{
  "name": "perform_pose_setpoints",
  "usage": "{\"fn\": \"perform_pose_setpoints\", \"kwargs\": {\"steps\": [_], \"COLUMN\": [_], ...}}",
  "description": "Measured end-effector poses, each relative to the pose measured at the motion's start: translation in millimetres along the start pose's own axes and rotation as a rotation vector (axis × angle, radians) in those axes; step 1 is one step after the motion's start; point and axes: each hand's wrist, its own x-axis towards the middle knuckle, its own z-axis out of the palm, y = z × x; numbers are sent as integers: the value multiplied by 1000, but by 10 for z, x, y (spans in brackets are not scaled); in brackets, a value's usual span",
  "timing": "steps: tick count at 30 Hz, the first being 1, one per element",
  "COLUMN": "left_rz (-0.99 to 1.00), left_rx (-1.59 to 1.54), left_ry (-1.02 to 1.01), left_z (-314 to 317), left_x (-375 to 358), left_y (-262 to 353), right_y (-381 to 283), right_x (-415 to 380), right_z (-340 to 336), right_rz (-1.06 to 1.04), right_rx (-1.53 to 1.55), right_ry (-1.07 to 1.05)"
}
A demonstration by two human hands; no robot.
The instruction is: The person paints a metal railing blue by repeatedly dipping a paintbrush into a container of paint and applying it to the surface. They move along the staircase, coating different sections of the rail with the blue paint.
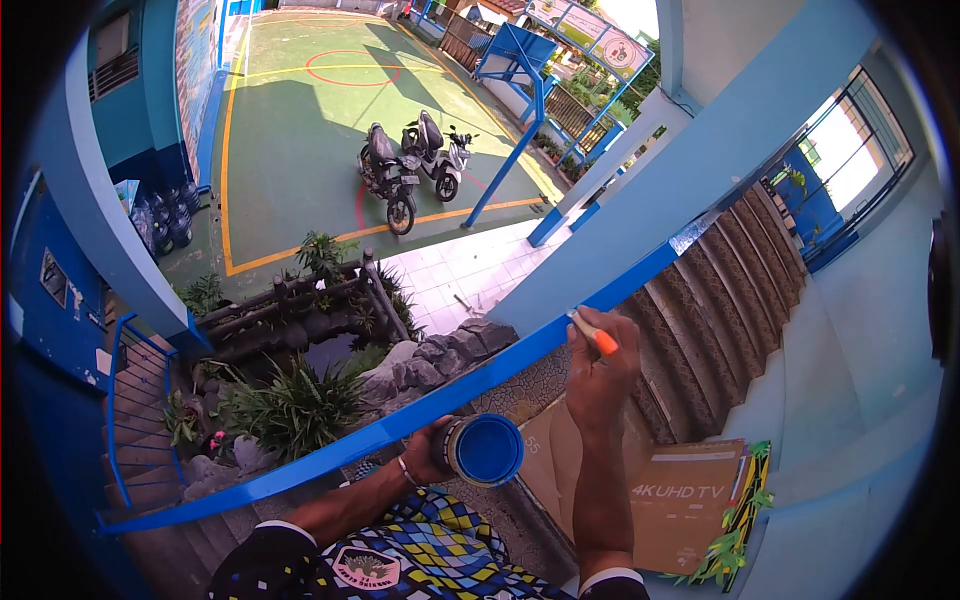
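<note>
My left hand (pixel 428 455) is wrapped round the side of a small open paint can (pixel 457 450), tipped so its mouth faces me. Bright blue paint (pixel 490 449) shows inside it. Pinched in my right hand (pixel 605 370) is a paintbrush (pixel 604 342) with an orange-tipped handle. Its bristle end points up and left, right at the long sloping ledge (pixel 525 350). Most of that ledge is glossy blue; farther up, past my hand, a pale, whitish patch (pixel 692 234) shows on it.
Brown stairs (pixel 715 300) climb on the right. Flattened cardboard (pixel 683 500) lies below my right arm. Beyond the ledge are rocks (pixel 440 355), plants (pixel 295 405) and a pond (pixel 330 350). Two motorbikes (pixel 388 180) stand on a green court (pixel 290 130). A pale blue pillar (pixel 600 235) rises ahead.
</note>
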Motion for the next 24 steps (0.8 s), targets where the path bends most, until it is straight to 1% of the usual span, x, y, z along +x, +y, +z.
{"fn": "perform_pose_setpoints", "kwargs": {"steps": [2, 4, 6, 7, 10, 11, 12, 13, 14, 15, 16, 17, 19, 23, 24], "left_rz": [-2, -3, 77, 159, 409, 369, 329, 167, 7, 11, 7, 0, -9, -27, -32], "left_rx": [7, -218, -236, -143, 133, 142, 149, 72, -4, -4, -10, -18, -29, -50, -55], "left_ry": [-12, -125, -172, -165, -139, -104, -70, -10, 50, -14, 0, 16, 44, 62, 62], "left_z": [49, -159, -202, -131, 185, 180, 175, 76, 12, -7, -7, -8, -24, -76, -79], "left_x": [-40, 8, 9, -7, -141, -143, -146, -132, -111, -95, -99, -114, -129, -162, -172], "left_y": [12, 34, 27, -8, -165, -154, -144, -65, -12, -11, -12, -24, -42, -84, -90], "right_y": [-358, -732, -1081, -1176, -1218, -1118, -968, -776, -547, -348, -68, 108, 481, 1266, 1337], "right_x": [-272, -573, -809, -880, -965, -872, -739, -607, -489, -307, -195, -16, 348, 899, 962], "right_z": [103, 152, 139, 150, 248, 263, 256, 236, 210, 120, 110, 36, -136, -260, -259], "right_rz": [-90, -161, -204, -228, 19, 36, 99, 160, 348, 401, 445, 578, 511, 410, 381], "right_rx": [24, 122, 254, 322, 714, 698, 579, 460, 465, 390, 363, 418, 184, -72, -133], "right_ry": [-133, -254, -371, -418, -431, -360, -322, -284, -256, -214, -116, -54, 23, 198, 233]}}
